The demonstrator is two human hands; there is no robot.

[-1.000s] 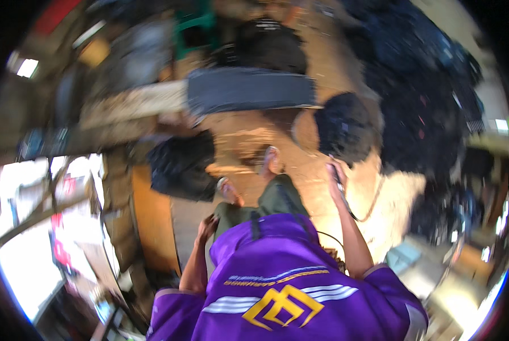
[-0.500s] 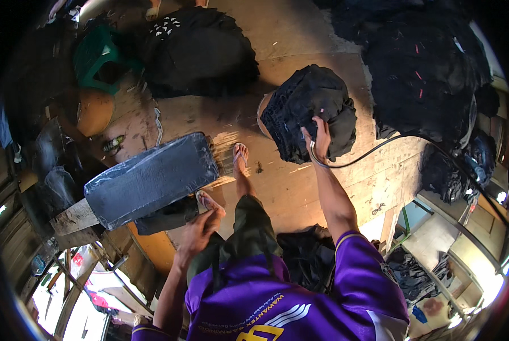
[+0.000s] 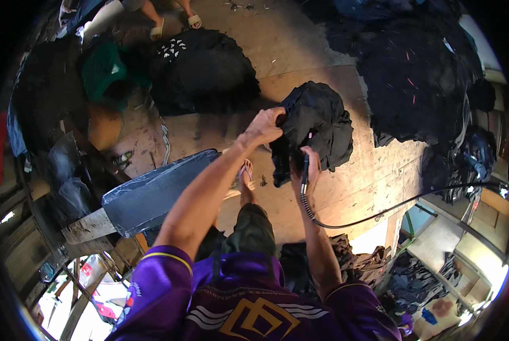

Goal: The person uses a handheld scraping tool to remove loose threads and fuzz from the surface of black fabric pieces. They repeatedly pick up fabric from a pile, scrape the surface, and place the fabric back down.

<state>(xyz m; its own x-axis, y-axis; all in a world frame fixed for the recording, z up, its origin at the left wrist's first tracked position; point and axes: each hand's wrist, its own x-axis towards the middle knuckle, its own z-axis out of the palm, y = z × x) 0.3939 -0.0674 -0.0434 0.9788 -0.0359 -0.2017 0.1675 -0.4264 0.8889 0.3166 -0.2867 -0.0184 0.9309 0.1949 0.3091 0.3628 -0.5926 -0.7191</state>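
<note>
A heap of black garments point(image 3: 325, 116) sits ahead of me, slightly right of the middle. My left hand point(image 3: 264, 126) is closed on the cloth at the heap's left edge; its fingertips are partly hidden by the fabric. At the near side of the heap, my right hand point(image 3: 312, 162) grips a slim rotary hand tool point(image 3: 305, 173) like a pen. The tool's small pink tip points away from me, over the cloth. From its lower end a black cable point(image 3: 374, 217) with a coiled metal sleeve runs off to the right.
A plastic-wrapped padded board point(image 3: 152, 193) lies left of my legs. Another dark cloth pile point(image 3: 206, 74) with white bits is beyond it, beside a green plastic stool point(image 3: 104, 74). More black cloth point(image 3: 419, 85) spreads at right. Another person's sandalled feet point(image 3: 175, 25) stand at the far edge.
My left hand has gone from near my lap up to the heap and taken hold of its edge. My right hand has drawn nearer to me with the tool, and the cable hangs lower.
</note>
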